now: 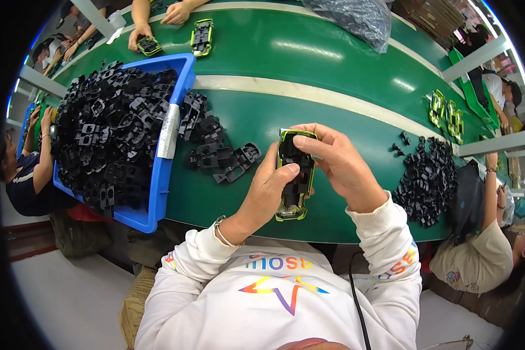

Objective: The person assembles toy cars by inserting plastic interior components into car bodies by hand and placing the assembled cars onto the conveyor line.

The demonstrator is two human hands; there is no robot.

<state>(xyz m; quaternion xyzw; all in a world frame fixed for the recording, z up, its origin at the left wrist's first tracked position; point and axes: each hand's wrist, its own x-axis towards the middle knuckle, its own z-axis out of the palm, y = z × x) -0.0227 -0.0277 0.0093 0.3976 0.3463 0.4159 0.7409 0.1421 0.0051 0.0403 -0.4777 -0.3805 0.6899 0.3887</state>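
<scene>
Between my hands is a yellow-green toy car body [296,189] with black parts inside, its open underside turned up toward me. My left hand [269,189] grips its left side, thumb laid over the black middle. At its far end my right hand [341,163] also holds it, with the thumb pressing on the black part and the fingers round the right edge. Whatever my fingers touch underneath is hidden. Left of my hands, several loose black plastic parts [239,160] lie on the green table [251,105].
At the left stands a blue bin [160,175] heaped with black parts. A pile of small black pieces [429,181] lies at right, with green car shells [446,116] beyond. Across the table, a co-worker's hand [143,38] holds a car body near another one [202,38].
</scene>
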